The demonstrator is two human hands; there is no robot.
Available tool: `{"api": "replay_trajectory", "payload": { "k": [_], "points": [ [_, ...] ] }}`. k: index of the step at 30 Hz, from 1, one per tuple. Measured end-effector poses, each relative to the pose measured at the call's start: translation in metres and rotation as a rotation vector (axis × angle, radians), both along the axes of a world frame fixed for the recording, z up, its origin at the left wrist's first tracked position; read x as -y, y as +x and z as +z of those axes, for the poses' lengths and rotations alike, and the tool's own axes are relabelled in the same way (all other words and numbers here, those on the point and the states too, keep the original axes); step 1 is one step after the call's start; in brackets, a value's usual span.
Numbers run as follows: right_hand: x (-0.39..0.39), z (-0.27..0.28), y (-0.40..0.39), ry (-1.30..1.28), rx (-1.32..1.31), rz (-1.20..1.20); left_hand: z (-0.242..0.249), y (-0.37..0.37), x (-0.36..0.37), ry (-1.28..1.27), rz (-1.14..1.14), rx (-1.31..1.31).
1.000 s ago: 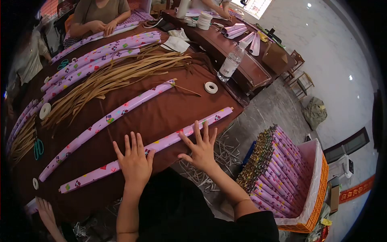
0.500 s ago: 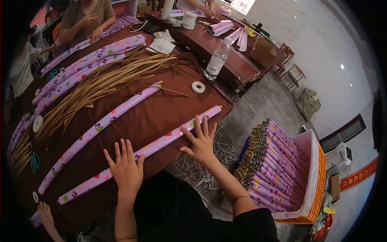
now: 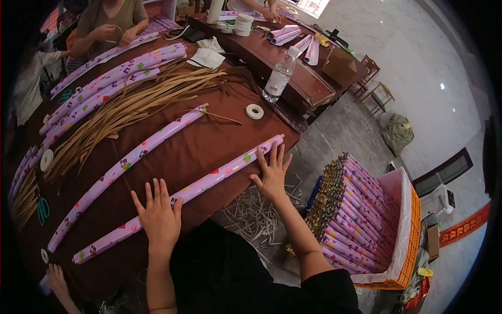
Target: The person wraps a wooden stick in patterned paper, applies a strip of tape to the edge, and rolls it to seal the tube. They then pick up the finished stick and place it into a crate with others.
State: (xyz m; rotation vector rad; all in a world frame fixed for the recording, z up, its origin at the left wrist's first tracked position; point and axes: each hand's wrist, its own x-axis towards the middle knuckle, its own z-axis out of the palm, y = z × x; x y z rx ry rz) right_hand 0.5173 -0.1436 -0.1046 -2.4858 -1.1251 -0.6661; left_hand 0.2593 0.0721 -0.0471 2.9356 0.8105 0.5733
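A long roll [image 3: 214,179] wrapped in pink patterned paper lies slantwise on the brown-covered table in front of me. Flat on its left half rests my left hand [image 3: 159,215], fingers spread. Nearer the far right end of the same roll, my right hand [image 3: 272,175] touches it with fingers stretched apart. Beyond it lies a second pink roll [image 3: 137,157], with a thin brown strip [image 3: 225,118] at its upper end. A heap of flat brown strips [image 3: 130,107] stretches behind that. Neither hand is closed around anything.
A water bottle [image 3: 280,76] and a white tape roll [image 3: 254,111] stand near the table's right edge. Green scissors [image 3: 43,210] lie at left. An orange crate [image 3: 410,246] of pink rolls sits on the floor at right. Another person [image 3: 110,31] works across the table; another person's hand [image 3: 57,282] is lower left.
My right hand has slid right along the roll toward its far end. My left hand stays on the roll, nearly unmoved. The person across now holds a bent strip.
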Motion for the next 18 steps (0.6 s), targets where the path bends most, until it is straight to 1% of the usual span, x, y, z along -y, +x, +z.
{"api": "replay_trajectory", "payload": {
  "k": [1, 4, 7, 8, 10, 14, 15, 17, 18],
  "points": [
    [0.004, 0.002, -0.001, -0.028, 0.006, -0.028, 0.000, 0.000, 0.001, 0.002, 0.000, 0.004],
    [0.016, -0.002, 0.014, 0.229, -0.158, -0.090, -0.001, -0.002, 0.004, 0.038, -0.003, 0.007],
    [0.021, 0.004, 0.037, 0.423, -0.337, -0.063, -0.007, -0.003, 0.007, 0.103, -0.005, 0.035],
    [0.018, 0.007, 0.042, 0.424, -0.338, -0.070, -0.007, -0.003, 0.008, 0.114, -0.003, 0.044],
    [0.011, 0.014, 0.052, 0.500, -0.440, -0.068, -0.008, -0.003, 0.008, 0.126, -0.006, 0.057],
    [0.004, 0.008, 0.065, 0.369, -0.423, -0.126, -0.005, -0.002, 0.004, 0.093, 0.000, 0.027],
    [0.007, 0.006, 0.070, 0.412, -0.447, -0.103, -0.004, -0.002, 0.004, 0.062, -0.004, 0.007],
    [0.016, 0.002, 0.083, 0.452, -0.444, -0.193, -0.001, 0.000, 0.002, 0.051, -0.007, -0.007],
    [0.023, 0.000, 0.090, 0.504, -0.483, -0.242, 0.000, 0.000, 0.000, 0.041, -0.009, -0.018]
  ]
}}
